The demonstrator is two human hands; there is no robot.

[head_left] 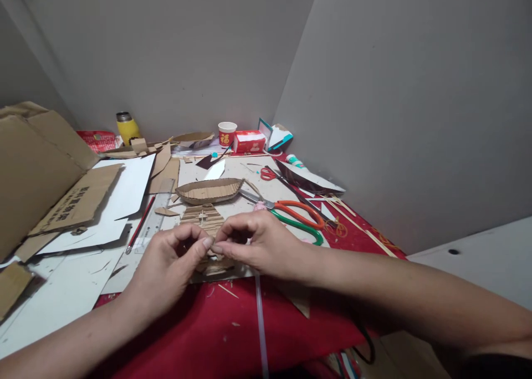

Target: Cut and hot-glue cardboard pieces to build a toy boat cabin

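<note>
My left hand (168,260) and my right hand (261,243) meet fingertip to fingertip near the table's front edge. Both are closed in a pinch, and whatever lies between the fingertips is too small to make out. Beneath them is a ribbed cardboard piece (213,215), partly covered by my fingers, with a small cross of pale sticks (201,218) on it. Just beyond sits a boat-shaped cardboard hull (210,191). Large scissors (299,208) with one orange and one green handle lie beside my right hand.
At left are a cardboard box (45,163), white sheets (124,188), a clear ruler (153,218) and a red pencil (140,225). A yellow bottle (128,128), a paper cup (226,135) and a red tissue pack (249,142) stand behind. Small red scissors (268,173) and thin sticks (380,243) lie right.
</note>
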